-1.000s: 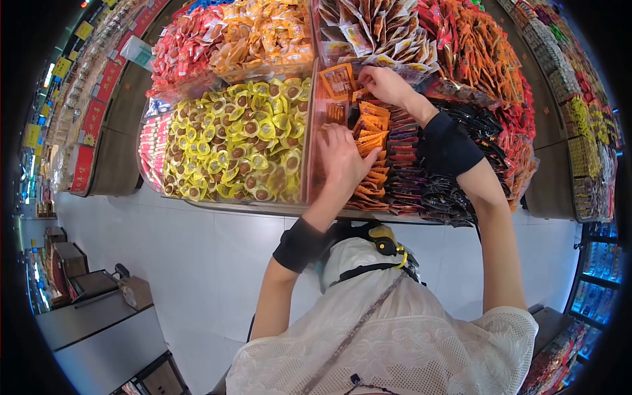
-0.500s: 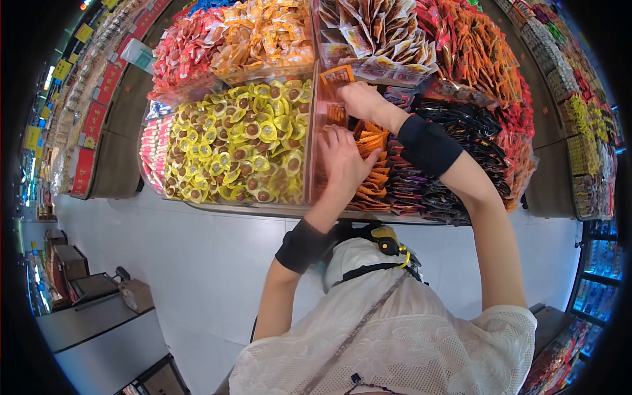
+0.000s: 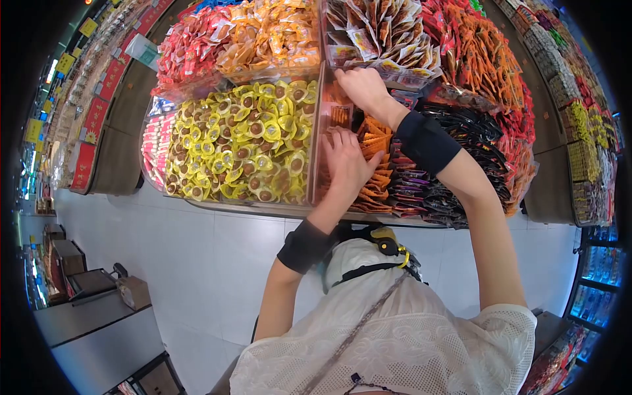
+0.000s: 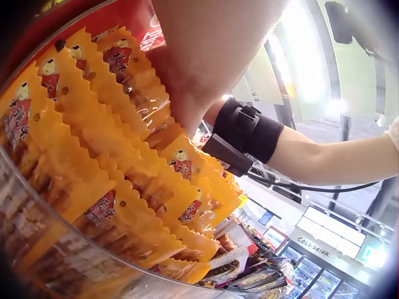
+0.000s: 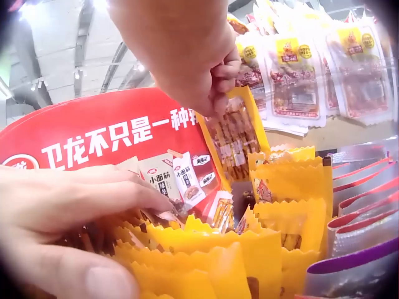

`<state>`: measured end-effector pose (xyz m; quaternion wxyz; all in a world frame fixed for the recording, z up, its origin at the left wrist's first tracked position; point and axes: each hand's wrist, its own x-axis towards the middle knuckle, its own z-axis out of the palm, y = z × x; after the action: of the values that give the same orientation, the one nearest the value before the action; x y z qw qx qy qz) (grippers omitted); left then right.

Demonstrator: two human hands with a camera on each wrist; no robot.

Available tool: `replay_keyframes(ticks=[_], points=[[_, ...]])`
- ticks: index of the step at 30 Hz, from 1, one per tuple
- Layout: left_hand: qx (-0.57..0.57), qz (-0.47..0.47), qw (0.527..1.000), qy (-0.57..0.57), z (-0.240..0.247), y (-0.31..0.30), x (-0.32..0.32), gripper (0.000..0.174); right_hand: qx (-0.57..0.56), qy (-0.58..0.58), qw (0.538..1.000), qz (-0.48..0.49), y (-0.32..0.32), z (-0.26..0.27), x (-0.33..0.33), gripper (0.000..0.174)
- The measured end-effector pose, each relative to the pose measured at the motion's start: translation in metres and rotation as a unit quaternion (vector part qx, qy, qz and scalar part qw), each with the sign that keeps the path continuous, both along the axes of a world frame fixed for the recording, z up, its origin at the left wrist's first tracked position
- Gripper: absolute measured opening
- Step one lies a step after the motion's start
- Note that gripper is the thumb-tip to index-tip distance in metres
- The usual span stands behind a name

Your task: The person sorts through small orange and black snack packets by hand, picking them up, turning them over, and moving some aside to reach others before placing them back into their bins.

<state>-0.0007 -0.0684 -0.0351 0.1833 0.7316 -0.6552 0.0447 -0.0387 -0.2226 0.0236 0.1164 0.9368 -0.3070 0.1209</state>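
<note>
My right hand (image 3: 365, 89) is at the far end of a bin of orange snack packets (image 3: 375, 148). In the right wrist view its curled fingers (image 5: 224, 78) pinch the top edge of one orange-framed snack packet (image 5: 234, 140), which stands upright against a red printed panel (image 5: 106, 118). My left hand (image 3: 345, 161) lies on the near packets beside the divider, fingers extended and thumb spread. In the left wrist view, rows of upright orange packets (image 4: 93, 134) stand below that hand, its fingertips out of sight.
Yellow-wrapped round snacks (image 3: 240, 141) fill the bin left of the clear divider (image 3: 315, 138). Black packets (image 3: 454, 138) stand to the right, and white-edged packets (image 3: 382, 36) behind. Shelves (image 3: 95, 105) line the left side.
My right hand has moved left to the upright packet by the divider, then slightly away from me, now covering its top. The left hand stays nearly still on the packets.
</note>
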Motion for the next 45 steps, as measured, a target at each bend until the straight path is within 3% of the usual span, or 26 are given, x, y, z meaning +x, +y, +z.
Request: replay_keyframes(ticks=[4,7,8,10,14,23,32,35,37,39,42,43,45], points=[[-0.006,0.001,1.0,-0.002,0.0,0.0,0.0,0.073,-0.148,-0.132,0.97,0.142,0.008,0.004,-0.018,0.019],[-0.025,0.001,0.999,-0.019,-0.004,-0.001,0.0,0.072,-0.037,-0.221,0.969,0.107,0.027,0.03,-0.038,0.009],[-0.024,0.001,1.0,-0.02,-0.003,0.0,-0.001,0.071,0.043,-0.231,0.971,0.047,0.035,0.039,-0.047,0.012],[-0.023,-0.001,1.0,-0.021,-0.001,0.0,0.0,0.071,0.1,-0.245,0.964,-0.006,0.031,0.041,-0.064,0.014],[-0.022,-0.007,1.0,-0.017,-0.003,0.0,0.0,0.073,0.229,-0.229,0.945,-0.035,0.014,0.028,-0.094,0.018],[-0.021,-0.011,1.0,-0.013,-0.007,-0.001,0.002,0.076,0.308,-0.16,0.937,-0.035,0.013,0.005,-0.102,0.018],[-0.025,-0.013,0.999,-0.018,-0.007,-0.001,0.002,0.075,0.25,-0.062,0.966,-0.026,0.019,0.012,-0.093,0.018],[-0.024,-0.012,1.0,-0.01,-0.007,-0.001,0.002,0.075,0.229,-0.173,0.957,-0.048,0.013,0.015,-0.097,0.018],[-0.02,-0.013,1.0,-0.006,-0.006,0.0,0.001,0.075,0.344,-0.325,0.88,-0.034,0.006,0.015,-0.106,0.02],[-0.022,-0.012,1.0,-0.005,-0.006,-0.001,0.002,0.075,0.477,-0.441,0.759,-0.052,0.005,0.013,-0.115,0.024],[-0.024,-0.012,1.0,-0.009,-0.007,-0.001,0.001,0.076,0.642,-0.542,0.537,-0.077,0.024,0.006,-0.13,0.03],[-0.019,-0.011,1.0,-0.012,-0.006,-0.001,0.001,0.076,0.672,-0.557,0.485,-0.062,0.036,0.011,-0.13,0.033],[-0.007,-0.008,1.0,-0.025,-0.006,-0.001,0.002,0.077,0.702,-0.55,0.45,-0.05,0.052,0.011,-0.134,0.036]])
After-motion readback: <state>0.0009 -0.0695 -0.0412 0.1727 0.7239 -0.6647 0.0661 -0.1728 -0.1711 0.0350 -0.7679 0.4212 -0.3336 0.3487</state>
